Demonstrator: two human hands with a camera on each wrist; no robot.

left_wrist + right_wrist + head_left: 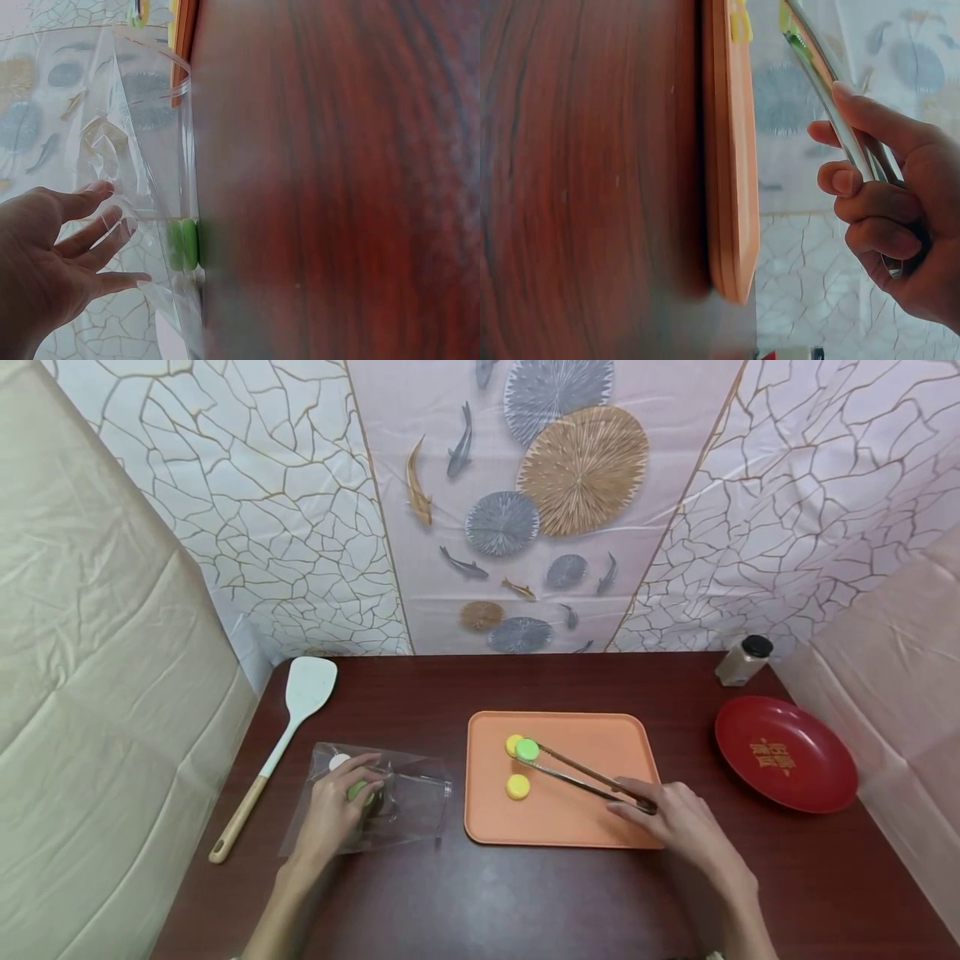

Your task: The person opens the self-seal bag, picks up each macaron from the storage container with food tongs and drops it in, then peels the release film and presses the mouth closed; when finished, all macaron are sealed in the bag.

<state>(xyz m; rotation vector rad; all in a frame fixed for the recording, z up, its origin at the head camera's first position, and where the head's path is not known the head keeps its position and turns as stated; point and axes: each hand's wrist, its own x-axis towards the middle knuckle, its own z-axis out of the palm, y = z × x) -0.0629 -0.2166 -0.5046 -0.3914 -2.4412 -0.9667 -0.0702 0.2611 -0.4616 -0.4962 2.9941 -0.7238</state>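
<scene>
My left hand point(339, 806) pinches the upper film of a clear plastic bag point(420, 806) lying on the table. Inside the bag are a green macaron point(184, 244) and a white round piece point(339, 762), partly covered by the hand in the head view. My right hand point(678, 822) grips metal tongs point(832, 97) near their closed end. Between the tong tips sits a green macaron point(527, 750), held above the orange tray point(592, 739). On the tray lie two yellow macarons, one point(517, 787) nearer me and another point(513, 744) partly behind the green one.
A white spatula point(306, 689) with a wooden handle lies left of the bag. To the tray's right is a red plate point(783, 752) with gold characters, and behind it a small jar point(742, 662) with a black lid. Fabric walls stand at the back and sides.
</scene>
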